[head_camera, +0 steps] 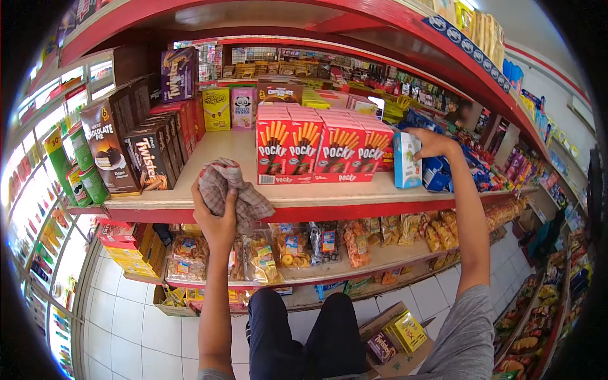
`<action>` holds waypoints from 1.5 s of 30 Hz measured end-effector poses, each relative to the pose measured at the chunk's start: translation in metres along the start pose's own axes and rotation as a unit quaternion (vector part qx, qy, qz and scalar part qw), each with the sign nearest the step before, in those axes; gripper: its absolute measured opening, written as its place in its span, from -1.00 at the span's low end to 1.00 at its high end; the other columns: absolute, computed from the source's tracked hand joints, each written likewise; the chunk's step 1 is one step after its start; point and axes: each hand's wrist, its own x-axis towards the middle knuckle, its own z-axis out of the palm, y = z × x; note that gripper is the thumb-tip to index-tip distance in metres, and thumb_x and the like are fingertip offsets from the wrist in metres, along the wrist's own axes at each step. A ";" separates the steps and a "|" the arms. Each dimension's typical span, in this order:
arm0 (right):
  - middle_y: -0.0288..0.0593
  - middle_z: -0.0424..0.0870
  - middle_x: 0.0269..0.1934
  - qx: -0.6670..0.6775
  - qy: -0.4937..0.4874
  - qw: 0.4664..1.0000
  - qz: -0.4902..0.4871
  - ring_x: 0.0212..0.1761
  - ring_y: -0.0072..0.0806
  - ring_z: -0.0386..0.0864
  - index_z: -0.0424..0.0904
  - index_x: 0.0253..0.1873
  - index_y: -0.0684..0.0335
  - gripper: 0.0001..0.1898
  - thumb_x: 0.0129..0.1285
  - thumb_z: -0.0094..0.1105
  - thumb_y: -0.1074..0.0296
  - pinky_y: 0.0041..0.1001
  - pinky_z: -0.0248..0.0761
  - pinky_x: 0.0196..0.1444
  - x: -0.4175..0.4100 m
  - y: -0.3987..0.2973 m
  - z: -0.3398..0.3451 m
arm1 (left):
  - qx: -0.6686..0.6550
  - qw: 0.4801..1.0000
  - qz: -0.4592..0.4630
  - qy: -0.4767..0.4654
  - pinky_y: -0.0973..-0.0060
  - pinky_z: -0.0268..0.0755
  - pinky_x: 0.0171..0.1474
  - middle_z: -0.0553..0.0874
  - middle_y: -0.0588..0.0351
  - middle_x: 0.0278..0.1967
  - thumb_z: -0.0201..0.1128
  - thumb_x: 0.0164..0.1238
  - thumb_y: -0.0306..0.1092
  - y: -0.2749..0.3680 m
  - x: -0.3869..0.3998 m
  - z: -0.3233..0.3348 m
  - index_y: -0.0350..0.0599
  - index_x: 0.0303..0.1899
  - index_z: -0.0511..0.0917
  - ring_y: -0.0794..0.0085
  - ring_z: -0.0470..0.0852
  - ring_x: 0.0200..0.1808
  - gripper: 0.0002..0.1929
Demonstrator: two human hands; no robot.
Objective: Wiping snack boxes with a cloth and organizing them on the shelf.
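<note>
My left hand (pixel 216 216) grips a crumpled checked cloth (pixel 228 190) at the front edge of the wooden shelf (pixel 223 147). My right hand (pixel 430 142) holds a small light-blue and white box (pixel 407 161) upright at the shelf's front, its thumb on the box's side. Between the hands stands a red tray of Pocky boxes (pixel 313 142). Blue packets (pixel 434 173) lie right beside and behind the light-blue box. To the left of the cloth are a brown chocolate pie box (pixel 111 142) and a row of Twister boxes (pixel 152 161).
Above is a red-edged upper shelf (pixel 380 14). Bagged snacks (pixel 289 247) fill the lower shelf. On the tiled floor, an open cardboard box (pixel 413 356) holds yellow and purple boxes near my knees. Green cans (pixel 88 166) stand at the left end. Part of a person (pixel 460 114) shows behind the shelves.
</note>
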 end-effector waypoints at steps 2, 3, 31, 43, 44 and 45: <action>0.10 0.43 0.06 -0.012 0.042 0.999 -0.027 0.12 -0.13 0.37 0.22 0.21 0.33 -0.15 -0.31 0.42 0.40 -0.37 0.24 0.16 -0.005 0.012 0.007 | -0.001 1.000 0.003 -0.005 0.39 0.31 0.04 0.56 -0.16 -0.12 0.30 0.09 -0.39 0.000 0.000 0.003 -0.27 0.07 0.30 0.24 0.53 -0.06 -0.49; 0.08 0.45 0.04 -0.029 0.085 0.994 -0.057 0.10 -0.13 0.39 0.23 0.21 0.32 -0.16 -0.31 0.43 0.42 -0.36 0.25 0.14 -0.007 0.010 0.009 | -0.002 1.000 0.005 -0.003 0.38 0.30 0.04 0.56 -0.16 -0.12 0.30 0.09 -0.38 0.001 0.001 0.003 -0.27 0.07 0.30 0.23 0.52 -0.05 -0.48; 0.09 0.37 0.11 0.118 0.433 0.889 -0.087 0.19 -0.09 0.28 0.27 0.18 0.28 -0.40 0.03 0.26 0.25 -0.31 0.11 0.23 -0.148 -0.075 0.104 | -0.170 0.959 -0.053 -0.222 0.45 0.30 0.05 0.51 -0.04 -0.12 0.34 -0.03 -0.49 0.101 -0.138 0.064 -0.24 0.07 0.26 0.35 0.48 -0.05 -0.42; -0.07 0.33 0.15 0.641 0.255 0.718 0.098 0.15 -0.44 0.30 0.14 0.25 0.37 -0.28 0.04 0.32 0.27 -0.43 0.14 0.21 -0.310 -0.085 0.323 | -0.218 0.771 -0.063 -0.595 0.42 0.30 0.06 0.54 -0.10 -0.10 0.23 0.10 -0.48 0.152 -0.316 0.137 -0.22 0.12 0.26 0.17 0.52 -0.03 -0.49; -0.11 0.34 0.14 0.650 0.268 0.698 0.136 0.14 -0.45 0.31 0.15 0.24 0.39 -0.32 0.06 0.30 0.29 -0.44 0.15 0.20 -0.322 -0.078 0.354 | -0.244 0.738 -0.075 -0.625 0.41 0.26 0.08 0.45 -0.13 -0.01 0.17 0.16 -0.48 0.145 -0.337 0.141 -0.19 0.15 0.24 0.11 0.46 0.04 -0.50; -0.14 0.34 0.13 0.660 0.279 0.675 0.174 0.13 -0.47 0.32 0.17 0.22 0.40 -0.36 0.09 0.27 0.32 -0.45 0.16 0.20 -0.331 -0.074 0.373 | -0.243 0.733 -0.078 -0.631 0.41 0.26 0.08 0.45 -0.13 -0.01 0.17 0.16 -0.48 0.142 -0.354 0.142 -0.19 0.15 0.24 0.11 0.46 0.04 -0.50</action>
